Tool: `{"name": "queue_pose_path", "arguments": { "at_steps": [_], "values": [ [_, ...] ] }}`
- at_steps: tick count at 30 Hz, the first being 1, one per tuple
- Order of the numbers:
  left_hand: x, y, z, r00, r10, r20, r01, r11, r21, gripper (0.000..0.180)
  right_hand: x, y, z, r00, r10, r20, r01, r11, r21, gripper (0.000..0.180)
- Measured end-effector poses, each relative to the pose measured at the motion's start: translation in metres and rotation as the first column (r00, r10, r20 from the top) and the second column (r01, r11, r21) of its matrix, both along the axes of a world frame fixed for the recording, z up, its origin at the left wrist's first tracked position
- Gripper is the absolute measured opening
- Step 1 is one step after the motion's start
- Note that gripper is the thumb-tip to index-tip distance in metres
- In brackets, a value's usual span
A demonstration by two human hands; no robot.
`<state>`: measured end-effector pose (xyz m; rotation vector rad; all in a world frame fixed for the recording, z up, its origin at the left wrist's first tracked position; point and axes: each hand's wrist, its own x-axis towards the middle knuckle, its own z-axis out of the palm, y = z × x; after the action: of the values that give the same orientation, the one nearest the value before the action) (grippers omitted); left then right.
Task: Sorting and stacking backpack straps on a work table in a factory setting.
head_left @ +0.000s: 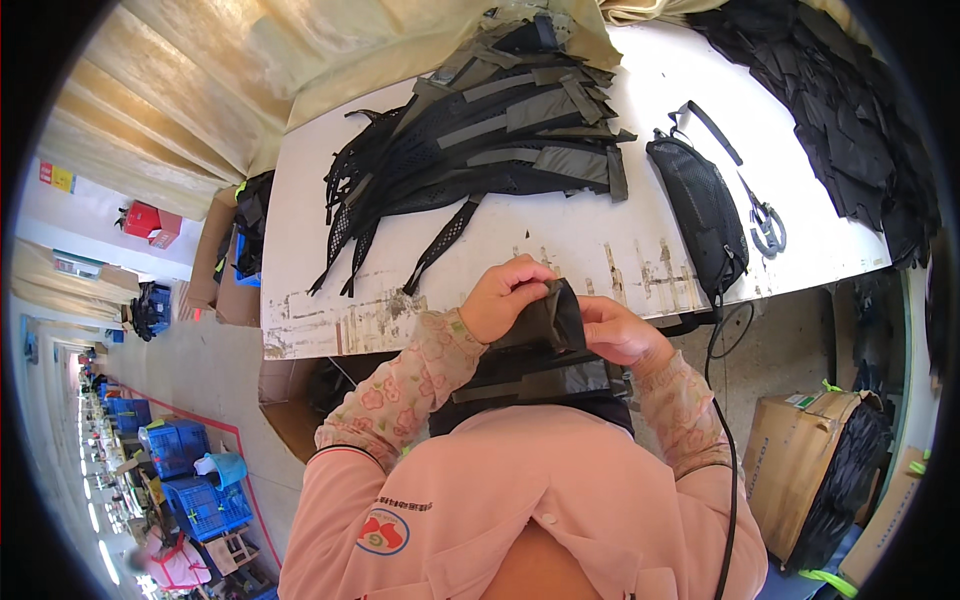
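Note:
In front of my body, just off the table's near edge, my left hand (508, 302) pinches the upper edge of a dark fabric piece (565, 318) between thumb and fingers. My right hand (625, 335) grips the same piece at its right side, with some fingers hidden behind it. The fabric looks folded and hangs down between the hands. Below it, more dark fabric with a shiny grey-green strip (565, 382) lies across my lap. Beyond my hands, a pile of black mesh and grey-green fabric pieces (500, 130) spreads over the white table (480, 250).
A black mesh pouch (697, 205) with a strap and a pair of scissors (768, 230) lie right of the pile. Black fabric (835, 110) is heaped far right. A cardboard box (800, 460) stands lower right; blue crates (205, 500) line the left aisle. A black cable (733, 470) hangs beside my right arm.

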<state>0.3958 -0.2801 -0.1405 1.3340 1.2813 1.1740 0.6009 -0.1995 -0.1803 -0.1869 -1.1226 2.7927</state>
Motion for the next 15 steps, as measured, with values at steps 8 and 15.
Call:
{"name": "queue_pose_path", "arguments": {
  "at_steps": [8, 15],
  "values": [
    [-0.008, -0.002, -0.006, 0.997, 0.059, -0.051, -0.055, 0.996, 0.07, 0.021, -0.007, -0.015, 0.022, 0.979, -0.204, -0.001, 0.2, 0.964, -0.175, 0.022],
    [0.002, -0.001, -0.005, 0.994, 0.031, -0.101, -0.015, 0.988, 0.155, 0.02, -0.016, -0.037, 0.007, 0.988, -0.144, -0.05, 0.118, 0.927, -0.355, 0.019]
  ]
}}
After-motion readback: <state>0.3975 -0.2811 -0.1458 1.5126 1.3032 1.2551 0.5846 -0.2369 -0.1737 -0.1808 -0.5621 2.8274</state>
